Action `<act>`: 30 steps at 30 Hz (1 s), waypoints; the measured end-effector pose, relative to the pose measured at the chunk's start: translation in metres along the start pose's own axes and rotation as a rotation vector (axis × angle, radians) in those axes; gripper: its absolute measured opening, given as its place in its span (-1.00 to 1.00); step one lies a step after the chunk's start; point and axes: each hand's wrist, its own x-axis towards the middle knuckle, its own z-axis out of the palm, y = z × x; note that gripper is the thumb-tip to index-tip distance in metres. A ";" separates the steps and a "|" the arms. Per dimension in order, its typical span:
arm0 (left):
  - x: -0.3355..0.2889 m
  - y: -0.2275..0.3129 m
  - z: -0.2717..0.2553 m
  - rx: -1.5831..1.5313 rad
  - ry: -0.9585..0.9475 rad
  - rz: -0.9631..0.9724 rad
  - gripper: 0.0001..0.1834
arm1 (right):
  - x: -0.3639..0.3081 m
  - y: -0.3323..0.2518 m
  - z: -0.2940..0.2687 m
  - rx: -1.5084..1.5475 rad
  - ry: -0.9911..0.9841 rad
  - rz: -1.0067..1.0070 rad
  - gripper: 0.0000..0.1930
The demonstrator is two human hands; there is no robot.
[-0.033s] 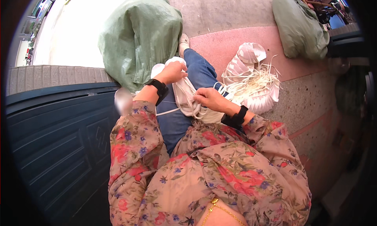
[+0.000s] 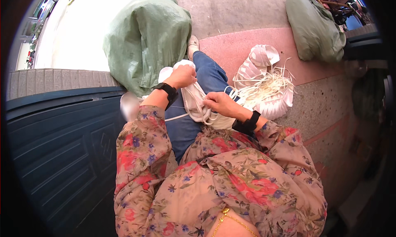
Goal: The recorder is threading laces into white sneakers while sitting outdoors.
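A white shoe upper [image 2: 191, 97] with loose white laces lies across my lap, over blue trousers. My left hand [image 2: 182, 77] is closed at its far end, fingers bent around a part I cannot make out. My right hand [image 2: 222, 104] pinches a white lace [image 2: 201, 114] at the near right side of the upper. A thin pale strand runs between the two hands. Another white rounded piece [image 2: 165, 73] shows just left of my left hand. To the right, a pile of white shoe uppers [image 2: 277, 107] lies under a tangle of cream laces [image 2: 268, 86].
A large green sack [image 2: 146, 37] stands ahead on the left, beyond my knees. A second green sack [image 2: 314, 24] leans at the far right. A dark blue panelled door [image 2: 62, 142] runs along my left side. A blurred whitish round thing [image 2: 129, 106] sits by my left forearm.
My left hand and wrist have shifted very slightly. The right hand and the uppers stay in place.
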 end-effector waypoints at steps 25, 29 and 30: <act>0.010 -0.009 0.018 -0.393 0.223 -0.077 -0.77 | -0.032 -0.028 0.026 -0.416 -0.400 -0.261 -0.78; -0.019 -0.018 0.009 -0.630 0.351 -0.171 -0.75 | -0.026 -0.101 -0.054 -0.649 -0.584 -0.283 -0.81; -0.035 -0.036 0.011 -0.574 0.392 -0.172 -0.75 | -0.016 -0.129 -0.079 -0.604 -0.403 -0.482 -0.82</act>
